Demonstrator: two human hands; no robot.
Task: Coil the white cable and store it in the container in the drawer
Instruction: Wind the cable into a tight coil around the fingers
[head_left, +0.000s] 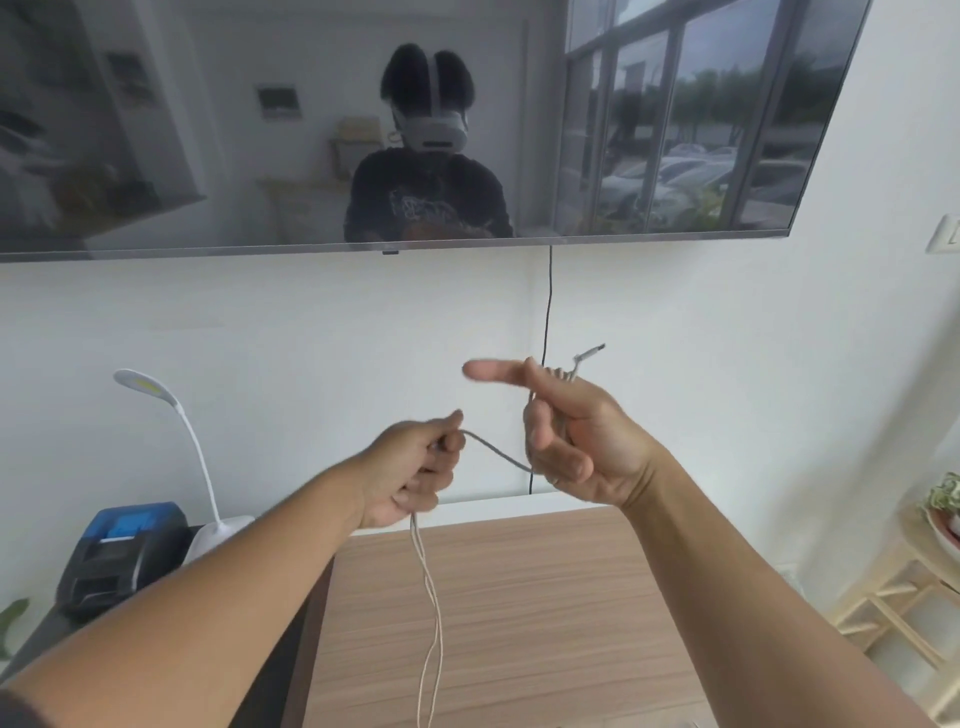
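Observation:
The white cable (496, 453) stretches between both hands, held up in front of the wall. My left hand (413, 467) is closed around it, and two strands hang from that fist down over the wooden top. My right hand (574, 439) grips the cable between palm and curled fingers, thumb pointing left; the connector end (589, 355) sticks up behind it. No drawer or container is in view.
A wooden cabinet top (545, 613) lies below the hands. At the left stand a white desk lamp (171, 415) and a black and blue printer (124, 556). A wall-mounted TV (208, 130) hangs above, a black cord (548, 312) drops from it. A light wooden shelf (904, 597) stands right.

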